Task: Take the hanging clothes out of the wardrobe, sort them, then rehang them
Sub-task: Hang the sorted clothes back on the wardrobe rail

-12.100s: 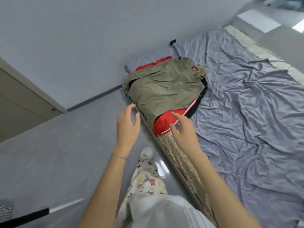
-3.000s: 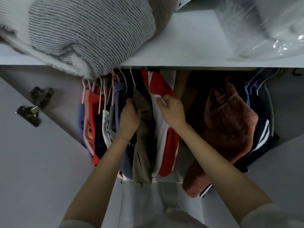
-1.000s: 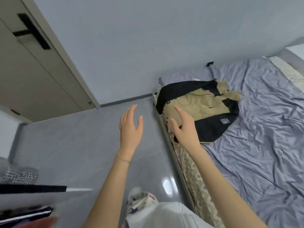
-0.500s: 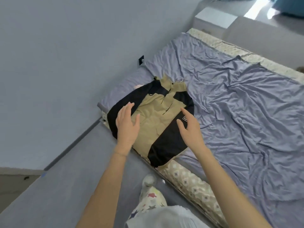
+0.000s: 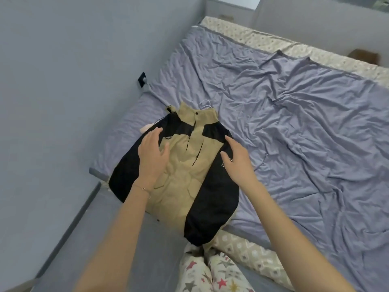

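1. Wall [image 5: 63, 70]: a plain, smooth grey surface along the left of your view, with a small black square fitting [image 5: 142, 79] where it meets the bed.
2. Sheet [image 5: 294, 133]: thin lavender-grey fabric, heavily creased, covering the bed in front of you.
3. Floor [image 5: 88, 239]: smooth grey, running between the wall and the bed.
4. Jacket [image 5: 181, 178]: lies flat, front up, at the near left corner of the sheet. It has a padded tan front panel, matte black sleeves and shoulders and a stand-up tan collar, and its hem hangs over the bed edge.
5. Mattress [image 5: 248, 249]: cream side wall with a quilted geometric print, exposed below the sheet near your legs.
6. Trousers [image 5: 221, 275]: soft white cloth with coloured stars, on your legs at the bottom edge.
7. Left hand [image 5: 152, 157]: fingers straight and spread, gripping nothing, over the seam between black sleeve and tan front. You cannot tell from this view whether it touches the fabric.
8. Right hand [image 5: 237, 165]: likewise flat and empty, over the opposite black sleeve beside a small white logo. Contact is also unclear.
9. Hanger hook [image 5: 205, 103]: a thin white curved wire showing just above the collar.
10. Bracelet [image 5: 143, 189]: a fine chain round your left wrist.
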`<control>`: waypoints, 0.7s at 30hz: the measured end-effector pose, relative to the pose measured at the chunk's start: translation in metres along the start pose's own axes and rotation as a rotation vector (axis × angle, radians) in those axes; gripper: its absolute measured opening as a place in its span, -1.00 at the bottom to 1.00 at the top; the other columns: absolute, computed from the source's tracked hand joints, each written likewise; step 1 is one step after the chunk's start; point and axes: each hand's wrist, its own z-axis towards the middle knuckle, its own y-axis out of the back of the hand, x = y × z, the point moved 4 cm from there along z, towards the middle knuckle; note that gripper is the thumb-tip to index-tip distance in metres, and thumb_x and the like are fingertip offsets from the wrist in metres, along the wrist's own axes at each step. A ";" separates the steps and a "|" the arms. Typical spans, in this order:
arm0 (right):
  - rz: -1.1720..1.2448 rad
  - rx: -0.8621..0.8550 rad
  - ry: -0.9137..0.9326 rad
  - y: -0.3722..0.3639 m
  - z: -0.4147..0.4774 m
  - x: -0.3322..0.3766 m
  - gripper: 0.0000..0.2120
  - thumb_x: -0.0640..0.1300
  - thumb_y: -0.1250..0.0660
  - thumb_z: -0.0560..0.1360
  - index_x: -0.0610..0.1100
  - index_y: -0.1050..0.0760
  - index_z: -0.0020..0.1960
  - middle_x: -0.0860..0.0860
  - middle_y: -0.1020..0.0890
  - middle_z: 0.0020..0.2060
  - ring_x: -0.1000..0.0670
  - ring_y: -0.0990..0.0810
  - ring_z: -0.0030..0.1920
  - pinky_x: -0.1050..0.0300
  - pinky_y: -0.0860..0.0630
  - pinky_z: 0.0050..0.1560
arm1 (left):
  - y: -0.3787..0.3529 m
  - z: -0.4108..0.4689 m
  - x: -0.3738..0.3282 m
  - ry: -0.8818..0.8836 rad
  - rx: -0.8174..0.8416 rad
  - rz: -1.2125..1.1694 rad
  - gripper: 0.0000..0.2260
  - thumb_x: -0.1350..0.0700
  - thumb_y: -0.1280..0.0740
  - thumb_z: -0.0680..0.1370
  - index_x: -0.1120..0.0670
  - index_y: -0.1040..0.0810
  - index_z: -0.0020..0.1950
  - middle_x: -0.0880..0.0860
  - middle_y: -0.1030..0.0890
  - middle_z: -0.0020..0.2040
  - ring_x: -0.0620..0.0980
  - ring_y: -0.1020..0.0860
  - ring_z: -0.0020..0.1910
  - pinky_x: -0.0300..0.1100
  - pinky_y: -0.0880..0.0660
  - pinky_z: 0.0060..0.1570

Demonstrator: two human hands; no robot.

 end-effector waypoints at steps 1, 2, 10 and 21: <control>-0.011 0.009 -0.014 -0.005 0.012 -0.006 -0.50 -0.10 -0.23 0.62 -0.06 -0.23 0.53 -0.02 -0.38 0.44 -0.03 -0.31 0.45 0.07 -0.25 0.44 | -0.008 0.011 0.004 0.007 0.002 -0.007 -0.60 0.14 -0.27 0.62 0.15 -0.35 0.45 0.09 -0.45 0.39 0.05 -0.39 0.40 0.09 -0.33 0.39; -0.020 0.019 -0.032 -0.010 0.025 -0.014 -0.50 -0.10 -0.23 0.62 -0.06 -0.23 0.53 -0.02 -0.39 0.44 -0.04 -0.31 0.45 0.04 -0.26 0.45 | -0.017 0.023 0.010 0.015 0.005 -0.014 -0.60 0.15 -0.27 0.61 0.16 -0.36 0.45 0.10 -0.45 0.39 0.06 -0.39 0.40 0.10 -0.34 0.39; -0.099 0.078 -0.165 -0.083 0.152 -0.095 -0.47 -0.13 -0.23 0.60 -0.07 -0.21 0.54 -0.08 -0.39 0.43 -0.12 -0.33 0.42 -0.11 -0.30 0.42 | -0.128 0.114 0.086 0.118 0.138 -0.036 -0.59 0.11 -0.26 0.62 0.11 -0.34 0.48 0.08 -0.44 0.41 0.03 -0.36 0.42 0.07 -0.27 0.44; -0.238 0.046 -0.238 -0.184 0.298 -0.232 -0.37 0.00 -0.29 0.58 -0.13 -0.14 0.56 -0.07 -0.30 0.49 -0.09 -0.25 0.49 -0.07 -0.20 0.49 | -0.273 0.179 0.187 0.140 0.275 -0.068 -0.57 0.13 -0.24 0.63 0.08 -0.29 0.50 0.03 -0.37 0.46 -0.02 -0.27 0.47 0.06 -0.19 0.49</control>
